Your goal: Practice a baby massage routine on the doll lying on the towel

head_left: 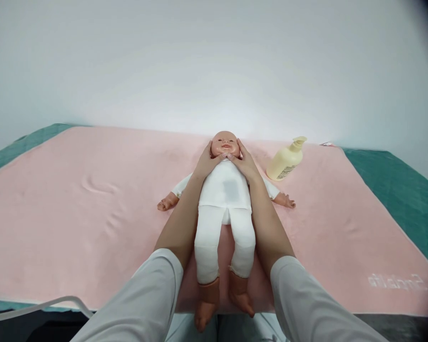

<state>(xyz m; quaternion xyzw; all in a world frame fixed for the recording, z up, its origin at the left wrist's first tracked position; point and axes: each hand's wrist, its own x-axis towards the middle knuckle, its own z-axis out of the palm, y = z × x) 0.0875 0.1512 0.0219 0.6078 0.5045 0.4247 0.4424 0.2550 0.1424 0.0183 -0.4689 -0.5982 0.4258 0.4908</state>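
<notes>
reference: clock face centred on the torso of the doll (214, 192); 12 o'clock is away from the wearer. a pale wall (214, 61) stands along the 12 o'clock side. a pink sheet (110, 237) covers most of the area; its lettering (397, 281), at 4 o'clock, reads reversed. a green cover (403, 199) shows beyond the sheet at 3 o'clock and between 9 and 10 o'clock. the doll, clothed in white with a grey patch (231, 191) on the torso, lies on its back on the sheet. long axis: 12 to 6 o'clock, head at 12, feet at 6, front upward. its arms extend between 8 and 9 and between 3 and 4 o'clock. the left hand (206, 162) and right hand (247, 166) grip the head between them: fingers along its sides, thumb tips close together at the chin. container: one yellow pump bottle (284, 161) at 2 o'clock, apart from the hands, leaning toward 1 o'clock in the view; contents cannot be determined. a white cable (28, 308) runs at 8 o'clock.
</notes>
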